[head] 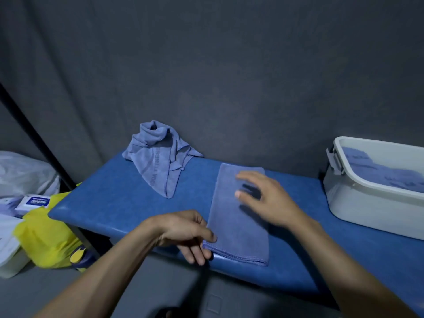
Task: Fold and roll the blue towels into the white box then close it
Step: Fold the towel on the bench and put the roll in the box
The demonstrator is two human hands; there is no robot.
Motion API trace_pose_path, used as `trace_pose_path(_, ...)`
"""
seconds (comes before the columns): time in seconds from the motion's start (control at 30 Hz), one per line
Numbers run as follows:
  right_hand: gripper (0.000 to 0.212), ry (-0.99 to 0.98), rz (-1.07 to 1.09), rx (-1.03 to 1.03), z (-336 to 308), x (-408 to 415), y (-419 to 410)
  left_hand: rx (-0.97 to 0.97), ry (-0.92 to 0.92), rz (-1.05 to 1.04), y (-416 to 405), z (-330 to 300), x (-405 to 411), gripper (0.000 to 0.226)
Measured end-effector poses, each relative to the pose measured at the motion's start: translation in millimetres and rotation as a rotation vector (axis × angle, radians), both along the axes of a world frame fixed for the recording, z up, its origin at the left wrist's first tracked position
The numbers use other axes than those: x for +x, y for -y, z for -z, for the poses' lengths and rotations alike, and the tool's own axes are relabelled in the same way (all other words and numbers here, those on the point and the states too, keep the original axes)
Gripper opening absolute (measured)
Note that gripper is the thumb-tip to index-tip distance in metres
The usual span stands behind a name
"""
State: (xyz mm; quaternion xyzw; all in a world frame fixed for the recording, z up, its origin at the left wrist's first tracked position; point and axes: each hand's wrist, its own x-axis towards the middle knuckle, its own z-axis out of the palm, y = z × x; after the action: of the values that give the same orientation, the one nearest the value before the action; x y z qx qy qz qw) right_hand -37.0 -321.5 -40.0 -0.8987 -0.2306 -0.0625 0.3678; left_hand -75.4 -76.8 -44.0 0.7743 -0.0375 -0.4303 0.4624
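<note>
Folded towel (pixel 238 216) lies as a long strip on the blue desk (pixel 114 196); left hand (pixel 185 232) pinches its near left corner, right hand (pixel 263 198) hovers spread and released above the middle. Roll tight from the near hem, edges kept square. Open desk left; crumpled towel (pixel 158 154) behind, white box (pixel 358 198) right, lid off, towels inside.
</note>
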Motion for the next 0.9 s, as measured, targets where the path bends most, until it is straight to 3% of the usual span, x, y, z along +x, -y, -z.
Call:
trace_pose_path(0.1, 0.087, -0.045, -0.175, -0.393, 14.8, -43.9, 4.0, -0.085, -0.054, -0.064, 0.0, -0.6, -5.3, 0.026)
trace_pose_path(0.17, 0.098, 0.01, -0.185, -0.559, 33.7, -62.9, 5.0, -0.17, -0.064, -0.137, 0.0, -4.9, -7.6, 0.028)
trace_pose_path(0.3, 0.061, 0.242, -0.04, -0.417, 64.9, -82.2, 9.4, -0.243, -0.088, -0.166, 1.0, -14.5, -11.4, 0.035)
trace_pose_path(0.37, 0.052, 0.353, -0.004, -0.345, 71.8, -84.7, 14.8, -0.104, -0.053, -0.094, -1.0, -14.6, -12.9, 0.043)
trace_pose_path(0.4, 0.047, 0.386, 0.001, -0.322, 72.8, -85.9, 17.8, 0.041, 0.046, -0.029, -3.6, -11.9, -12.3, 0.049)
trace_pose_path(0.47, 0.038, 0.436, -0.004, -0.306, 71.4, -86.1, 22.7, 0.346, 0.449, 0.072, -11.8, -5.0, -7.5, 0.057)
trace_pose_path(0.5, 0.035, 0.447, -0.013, -0.315, 69.2, -85.8, 24.6, 0.398, 0.696, 0.079, -14.9, -2.0, -5.8, 0.059)
trace_pose_path(0.57, 0.034, 0.448, -0.022, -0.326, 64.8, -86.1, 25.4, 0.224, 1.018, 0.124, -16.1, -0.6, -9.8, 0.047)
trace_pose_path(0.63, 0.031, 0.44, -0.024, -0.305, 60.6, -84.8, 25.8, 0.156, 1.169, 0.329, -9.1, 1.6, -17.1, 0.05)
trace_pose_path(0.7, 0.028, 0.403, -0.024, -0.253, 55.5, -84.0, 26.8, 0.257, 1.277, 0.475, -1.0, 14.6, -19.1, 0.064)
trace_pose_path(0.77, 0.028, 0.365, -0.014, -0.211, 52.5, -82.9, 30.4, 0.309, 1.385, 0.49, 2.3, 28.8, -19.6, 0.061)
trace_pose_path(0.9, 0.026, 0.314, -0.022, -0.149, 48.5, -84.1, 38.3, 0.216, 1.469, 0.447, -2.2, 42.8, -22.0, 0.036)
